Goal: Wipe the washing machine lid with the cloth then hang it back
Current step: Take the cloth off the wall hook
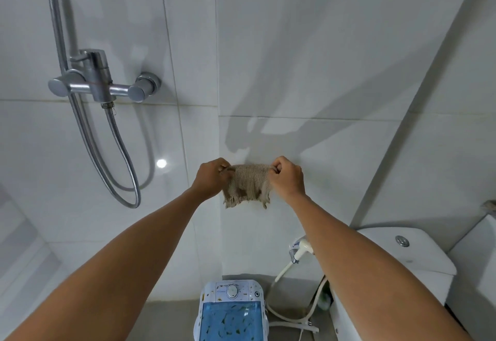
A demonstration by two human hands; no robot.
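A small beige, frayed cloth [248,186] is stretched flat against the white tiled wall at about chest height. My left hand [210,179] pinches its upper left corner and my right hand [288,178] pinches its upper right corner, both arms reaching straight out. Whatever the cloth hangs on is hidden behind it. Far below, between my forearms, stands the small washing machine with a translucent blue lid [230,322] and a white control panel with a dial [231,292].
A chrome shower mixer [100,83] with a looping metal hose [126,169] is mounted on the wall at the left. A white toilet cistern [408,252] stands at the lower right, with a bidet sprayer [302,249] and its white hose beside the machine.
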